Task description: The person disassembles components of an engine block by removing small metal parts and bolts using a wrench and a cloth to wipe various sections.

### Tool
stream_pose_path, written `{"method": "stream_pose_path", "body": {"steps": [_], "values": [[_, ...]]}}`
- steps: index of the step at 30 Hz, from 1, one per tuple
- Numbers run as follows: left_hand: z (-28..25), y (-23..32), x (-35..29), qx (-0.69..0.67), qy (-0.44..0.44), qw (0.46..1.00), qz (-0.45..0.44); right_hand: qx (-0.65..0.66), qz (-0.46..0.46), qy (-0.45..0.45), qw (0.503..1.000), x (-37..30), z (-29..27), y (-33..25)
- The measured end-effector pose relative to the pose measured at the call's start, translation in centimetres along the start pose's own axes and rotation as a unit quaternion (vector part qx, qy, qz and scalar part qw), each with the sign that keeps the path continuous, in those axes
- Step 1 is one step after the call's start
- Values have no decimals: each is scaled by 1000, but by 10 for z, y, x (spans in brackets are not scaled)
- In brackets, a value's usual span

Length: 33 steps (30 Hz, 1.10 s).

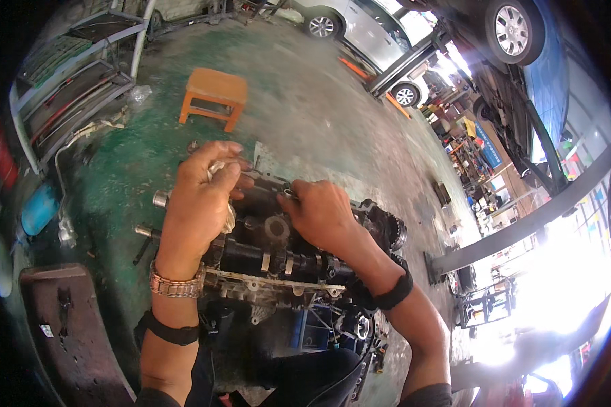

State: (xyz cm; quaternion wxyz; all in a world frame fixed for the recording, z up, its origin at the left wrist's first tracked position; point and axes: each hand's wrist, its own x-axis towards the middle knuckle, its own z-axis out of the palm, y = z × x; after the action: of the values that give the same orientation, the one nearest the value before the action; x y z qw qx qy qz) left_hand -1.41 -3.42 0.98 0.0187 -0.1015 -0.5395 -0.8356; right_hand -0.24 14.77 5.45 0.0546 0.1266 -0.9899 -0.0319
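Head view, looking down at a garage floor. Left hand [200, 197] curled closed around a small shiny silver metal part [218, 168], thumb and fingertips pinching it just above the greasy black engine cylinder head [278, 254]. Right hand [322, 214] resting on top of that same cylinder head, fingers bent narrow around a small bright metal piece [290, 194]; cannot tell exactly what that piece is. Cylinder head lying low in the middle, on the green-painted concrete floor [129, 183], camshaft lobes and a pale gasket edge showing between the two wrists. Metal link watch [175, 285] on the left wrist, black band [395, 293] on the right. Short silver tube [160, 198] poking out just beside the left hand. Orange wooden stool [214, 96] well apart, farther back on the floor. Grey metal shelving rack [75, 74] at far left. Silver car [349, 24] parked at the back, blue car raised on a lift [523, 47] at upper right.
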Motion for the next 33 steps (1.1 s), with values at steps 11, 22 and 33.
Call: {"method": "stream_pose_path", "body": {"steps": [11,22,33], "values": [[6,5,-3,14,2,1000,8,13,-45,12,999,-4,7,4],[3,7,-3,31,-7,999,9,75,-64,18,995,-5,-5,1],[3,13,-6,20,-1,1000,10,42,-17,20,999,-6,4,2]]}}
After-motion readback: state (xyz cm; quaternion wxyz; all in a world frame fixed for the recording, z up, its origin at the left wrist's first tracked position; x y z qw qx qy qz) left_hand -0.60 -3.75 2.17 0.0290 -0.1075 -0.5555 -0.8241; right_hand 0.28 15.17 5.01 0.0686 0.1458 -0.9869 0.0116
